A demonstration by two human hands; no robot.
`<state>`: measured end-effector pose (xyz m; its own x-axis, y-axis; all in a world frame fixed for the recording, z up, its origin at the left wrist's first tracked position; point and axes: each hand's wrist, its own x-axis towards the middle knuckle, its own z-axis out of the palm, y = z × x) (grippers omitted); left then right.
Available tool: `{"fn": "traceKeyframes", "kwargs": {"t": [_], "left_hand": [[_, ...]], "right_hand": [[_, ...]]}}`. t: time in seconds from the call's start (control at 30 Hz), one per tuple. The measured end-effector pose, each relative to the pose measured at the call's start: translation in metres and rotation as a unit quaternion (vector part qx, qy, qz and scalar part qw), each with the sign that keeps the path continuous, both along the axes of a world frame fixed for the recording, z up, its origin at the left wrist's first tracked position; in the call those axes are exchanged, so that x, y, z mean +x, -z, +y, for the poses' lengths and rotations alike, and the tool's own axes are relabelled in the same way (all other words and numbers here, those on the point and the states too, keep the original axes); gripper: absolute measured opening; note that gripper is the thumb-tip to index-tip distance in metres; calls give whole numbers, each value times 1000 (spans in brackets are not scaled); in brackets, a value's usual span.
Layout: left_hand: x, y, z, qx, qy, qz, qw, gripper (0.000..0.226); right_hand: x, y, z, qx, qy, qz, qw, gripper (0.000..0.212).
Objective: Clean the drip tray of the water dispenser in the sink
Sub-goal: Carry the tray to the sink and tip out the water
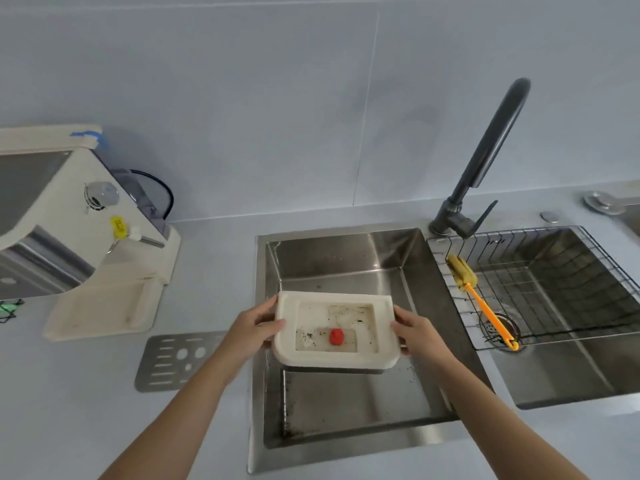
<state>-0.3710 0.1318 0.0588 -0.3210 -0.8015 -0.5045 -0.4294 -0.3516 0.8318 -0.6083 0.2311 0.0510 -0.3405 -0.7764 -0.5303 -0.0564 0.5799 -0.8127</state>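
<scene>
The left hand (256,327) grips the left edge of the white drip tray (332,297) and the right hand (415,332) its right edge, above the near sink basin (346,265). Dark specks (306,336), perhaps mould, dot its floor around a red knob (336,337).

Countertop (69,393), water dispenser (69,216), grate (173,362) (perforated metal)

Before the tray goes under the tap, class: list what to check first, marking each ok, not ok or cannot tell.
1. Left hand and right hand both grip the drip tray: ok.
2. Tray held over the left sink basin: ok.
3. Metal grate off, lying on the counter: ok.
4. Tray inside clean: not ok, dark specks around the red float.
5. Brush at hand, in the wire basket: ok.
6. Faucet spout over this basin: cannot tell.
</scene>
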Motion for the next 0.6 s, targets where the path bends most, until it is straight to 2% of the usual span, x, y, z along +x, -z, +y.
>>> {"fn": "traceKeyframes", "kwargs": {"t": [0.6], "left_hand": [[-29, -21, -61, -24, 93, -141, 985, 48]], "right_hand": [[11, 27, -9, 31, 59, -123, 990, 29]]}}
